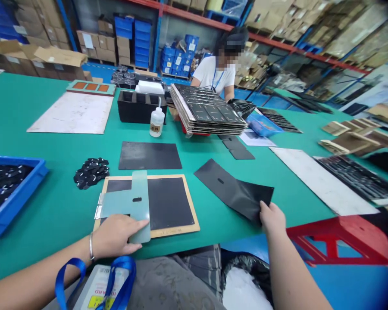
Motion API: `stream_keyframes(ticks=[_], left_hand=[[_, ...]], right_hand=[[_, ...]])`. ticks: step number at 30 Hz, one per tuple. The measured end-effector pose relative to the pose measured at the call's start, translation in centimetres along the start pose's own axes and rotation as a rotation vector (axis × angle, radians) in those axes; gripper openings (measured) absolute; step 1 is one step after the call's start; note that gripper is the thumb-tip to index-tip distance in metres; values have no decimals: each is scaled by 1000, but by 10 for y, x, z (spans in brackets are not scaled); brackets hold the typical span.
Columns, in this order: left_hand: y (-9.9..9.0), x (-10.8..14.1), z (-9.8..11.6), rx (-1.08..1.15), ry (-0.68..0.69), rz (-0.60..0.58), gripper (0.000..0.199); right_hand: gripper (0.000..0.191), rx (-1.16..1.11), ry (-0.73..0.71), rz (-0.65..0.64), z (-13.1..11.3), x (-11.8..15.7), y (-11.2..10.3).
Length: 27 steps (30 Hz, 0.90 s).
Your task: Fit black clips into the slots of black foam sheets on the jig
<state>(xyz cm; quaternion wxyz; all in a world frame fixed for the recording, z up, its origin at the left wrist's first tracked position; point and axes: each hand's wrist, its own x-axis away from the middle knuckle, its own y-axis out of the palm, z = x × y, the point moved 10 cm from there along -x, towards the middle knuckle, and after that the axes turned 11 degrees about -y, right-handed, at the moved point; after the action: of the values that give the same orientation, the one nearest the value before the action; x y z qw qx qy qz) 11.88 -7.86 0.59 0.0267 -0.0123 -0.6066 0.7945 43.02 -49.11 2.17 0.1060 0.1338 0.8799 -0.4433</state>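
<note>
Pale translucent film [139,206] lay under the flat, open fingers of the left hand [114,237] at 7 o'clock; the right hand [272,217] gripped a flexible slotted black sheet [236,191] at 5 o'clock.

Left hand [114,236] palm down, fingers extended; right hand [272,217] raised, fingers curled forward.

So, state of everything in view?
Left hand: flat on translucent sheet
Translucent slotted sheet: lying over framed board
Wood-framed board: flat, black sheet inside
Right hand: gripping black sheet's near corner
Black slotted sheet: on table
Squeeze bottle: upright
Panel stack: tilted, layers fanned
</note>
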Motion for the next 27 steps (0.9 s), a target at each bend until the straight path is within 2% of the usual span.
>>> stream_keyframes(ticks=[2, 4, 6, 8, 10, 11, 12, 13, 15, 17, 18, 20, 21, 23, 27], left_hand=[[15, -7, 1, -29, -19, -101, 59], [19, -9, -2, 5, -26, -155, 67], [11, -9, -9, 140, -41, -168, 64], [-7, -11, -27, 416, -148, -118, 48], [-27, -12, -57, 839, -358, 9, 38], [-33, -12, -72, 1083, -462, 81, 38], [-35, -12, -81, 1325, -538, 137, 38], [-34, -14, -85, 1548, -573, 164, 39], [-32, -24, -77, 1878, -542, 132, 42], [-31, -32, -64, 2030, -488, 60, 47], [-29, -34, -60, 2063, -480, 39, 50], [-23, -34, -56, 2094, -503, 34, 53], [-20, -32, -56, 2102, -521, 37, 54], [-15, -29, -58, 2106, -541, 43, 53], [-10, -23, -62, 2107, -536, 45, 47]], right_hand=[[19, 105, 31, -83, 12, -3, 9], [19, 168, 60, -144, 19, -7, 12], [32, 232, 92, -167, 21, -13, 7], [55, 292, 100, -96, 8, -18, -4], [60, 256, -17, 6, -34, -16, -9], [54, 180, -138, 29, -68, -8, -4], [43, 63, -279, -10, -109, 7, 8], [34, -59, -411, -95, -154, 30, 23], [25, -276, -719, -317, -251, 98, 55], [24, -446, -999, -636, -335, 184, 83], [26, -514, -1080, -738, -364, 219, 90], [23, -545, -1151, -836, -398, 265, 101], [21, -554, -1149, -849, -407, 275, 105], [17, -574, -1107, -877, -413, 283, 114], [9, -627, -974, -971, -407, 279, 131]])
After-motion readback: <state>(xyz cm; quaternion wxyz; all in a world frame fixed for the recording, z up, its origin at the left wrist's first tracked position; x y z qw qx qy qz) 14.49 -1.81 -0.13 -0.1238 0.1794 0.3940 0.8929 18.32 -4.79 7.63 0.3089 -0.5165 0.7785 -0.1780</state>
